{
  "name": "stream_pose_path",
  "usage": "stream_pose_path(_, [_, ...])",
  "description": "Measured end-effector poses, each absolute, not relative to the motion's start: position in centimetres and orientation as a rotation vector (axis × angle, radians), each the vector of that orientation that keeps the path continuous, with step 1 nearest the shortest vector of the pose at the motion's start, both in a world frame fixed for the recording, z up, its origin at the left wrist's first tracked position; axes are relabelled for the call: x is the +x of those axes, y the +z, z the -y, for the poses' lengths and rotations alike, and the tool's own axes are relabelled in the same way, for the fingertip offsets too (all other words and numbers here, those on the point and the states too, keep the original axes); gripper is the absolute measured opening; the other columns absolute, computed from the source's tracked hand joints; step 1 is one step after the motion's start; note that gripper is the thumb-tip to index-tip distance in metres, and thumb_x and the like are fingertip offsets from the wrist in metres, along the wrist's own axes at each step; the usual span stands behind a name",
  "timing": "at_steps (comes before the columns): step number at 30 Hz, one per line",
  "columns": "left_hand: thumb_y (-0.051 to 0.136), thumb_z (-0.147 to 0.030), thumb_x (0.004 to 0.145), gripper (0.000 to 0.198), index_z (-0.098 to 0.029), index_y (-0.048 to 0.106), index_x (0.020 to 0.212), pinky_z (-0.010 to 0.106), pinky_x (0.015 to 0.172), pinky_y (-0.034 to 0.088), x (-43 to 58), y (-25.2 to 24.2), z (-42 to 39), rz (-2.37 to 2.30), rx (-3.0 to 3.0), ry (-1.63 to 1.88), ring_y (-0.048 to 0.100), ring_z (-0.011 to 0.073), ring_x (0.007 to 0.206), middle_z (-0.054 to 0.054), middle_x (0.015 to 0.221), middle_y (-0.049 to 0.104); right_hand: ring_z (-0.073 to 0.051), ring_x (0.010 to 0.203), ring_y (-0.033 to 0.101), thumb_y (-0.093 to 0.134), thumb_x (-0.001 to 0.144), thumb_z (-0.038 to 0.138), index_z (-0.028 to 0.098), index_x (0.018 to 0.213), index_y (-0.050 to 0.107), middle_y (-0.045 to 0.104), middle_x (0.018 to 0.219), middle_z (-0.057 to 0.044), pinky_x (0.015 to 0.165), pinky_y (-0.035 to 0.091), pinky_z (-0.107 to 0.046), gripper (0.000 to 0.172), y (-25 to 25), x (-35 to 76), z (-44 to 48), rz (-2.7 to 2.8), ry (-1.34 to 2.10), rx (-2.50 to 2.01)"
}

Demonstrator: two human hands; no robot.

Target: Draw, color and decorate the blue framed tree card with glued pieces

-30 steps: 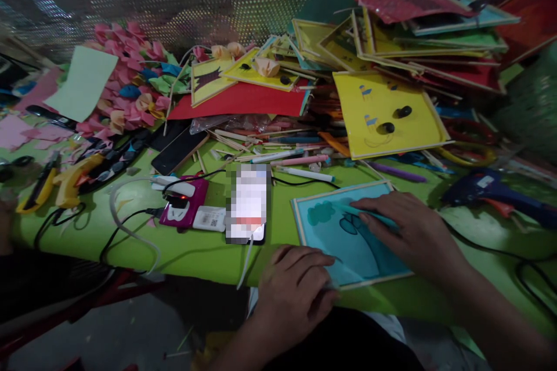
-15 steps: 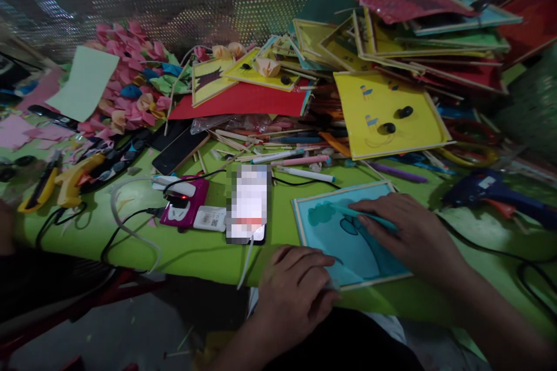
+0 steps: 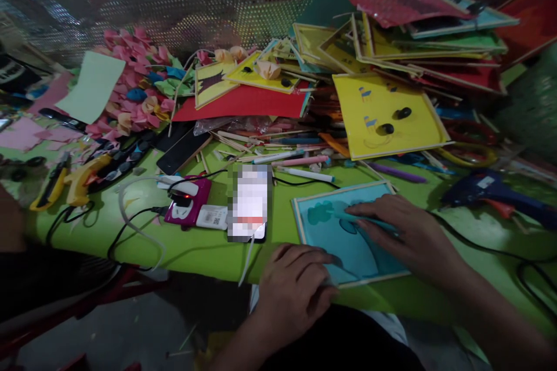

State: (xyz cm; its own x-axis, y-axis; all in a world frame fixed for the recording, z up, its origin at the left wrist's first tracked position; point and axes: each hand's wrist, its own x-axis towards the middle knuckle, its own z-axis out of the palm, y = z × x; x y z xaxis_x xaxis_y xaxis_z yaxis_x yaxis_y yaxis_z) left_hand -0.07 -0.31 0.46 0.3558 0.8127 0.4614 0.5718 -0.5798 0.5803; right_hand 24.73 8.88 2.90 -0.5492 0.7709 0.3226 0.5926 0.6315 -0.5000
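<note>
A light blue card with a wooden stick frame (image 3: 331, 243) lies on the green table (image 3: 204, 249) near its front edge. On it are darker blue paper shapes. My right hand (image 3: 404, 235) lies over the card's right half, fingers stretched flat and pressing a blue strip onto it. My left hand (image 3: 293, 290) rests at the card's lower left corner with its fingers curled down on the edge; whether they hold anything is hidden.
A phone (image 3: 249, 203) and a pink power bank (image 3: 187, 207) with cables lie left of the card. A blue glue gun (image 3: 491, 194) lies at the right, a yellow one (image 3: 80, 177) at the left. Behind are pens, sticks, paper flowers (image 3: 139, 90) and stacked framed cards (image 3: 387, 113).
My right hand's fingers have slid a little to the left over the blue strip and flattened. The camera has shifted slightly. My left hand has stayed put.
</note>
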Motion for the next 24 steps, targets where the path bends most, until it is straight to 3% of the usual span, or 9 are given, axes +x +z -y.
stream_pose_path(6, [0.049, -0.038, 0.105, 0.025, -0.022, 0.063, 0.092, 0.035, 0.087, 0.048, 0.1, 0.5, 0.5, -1.241, 2.279, 1.060, 0.072, 0.0190, 0.101, 0.004, 0.106, 0.081, -0.024, 0.086, 0.071, 0.059, 0.102, 0.035, 0.028, 0.114, 0.071, 0.075, 0.102, -0.003, 0.080, 0.054, -0.037, 0.018, 3.6, 25.8, -8.7, 2.000, 0.548, -1.224])
stream_pose_path(11, [0.057, -0.031, 0.101, 0.012, -0.023, 0.063, 0.095, 0.034, 0.093, 0.049, 0.0, 0.4, 0.7, -1.238, 2.231, 1.023, 0.073, 0.0159, 0.104, -0.001, 0.109, 0.081, -0.028, 0.087, 0.070, 0.060, 0.099, 0.048, 0.023, 0.112, 0.074, 0.076, 0.105, -0.009, 0.073, 0.054, -0.040, 0.031, 3.8, 26.4, -8.8, 1.790, 0.556, -1.354])
stream_pose_path(16, [0.056, -0.034, 0.102, 0.016, -0.023, 0.066, 0.097, 0.036, 0.094, 0.049, -0.1, 0.4, 0.8, -1.268, 2.241, 0.943, 0.073, 0.0178, 0.106, 0.001, 0.110, 0.081, -0.026, 0.076, 0.065, 0.065, 0.096, 0.051, 0.022, 0.117, 0.075, 0.073, 0.091, -0.008, 0.063, 0.049, -0.036, 0.037, 3.4, 26.8, -9.0, 1.630, 0.655, -1.343])
stream_pose_path(19, [0.056, -0.035, 0.102, 0.018, -0.023, 0.067, 0.095, 0.036, 0.094, 0.050, 0.1, 0.4, 1.0, -1.282, 2.221, 0.926, 0.073, 0.0197, 0.104, 0.003, 0.109, 0.081, -0.025, 0.077, 0.062, 0.070, 0.091, 0.051, 0.023, 0.110, 0.076, 0.072, 0.091, -0.008, 0.063, 0.048, -0.034, 0.034, 2.8, 27.0, -9.6, 1.543, 0.766, -1.280])
stream_pose_path(24, [0.056, -0.035, 0.102, 0.021, -0.022, 0.068, 0.092, 0.035, 0.094, 0.050, 0.5, 0.3, 1.5, -1.324, 2.141, 0.982, 0.073, 0.0216, 0.104, 0.003, 0.108, 0.080, -0.016, 0.061, 0.051, 0.072, 0.082, 0.056, 0.020, 0.102, 0.073, 0.062, 0.072, -0.001, 0.055, 0.042, -0.029, 0.042, 1.5, 26.9, -10.9, 1.467, 0.873, -1.230])
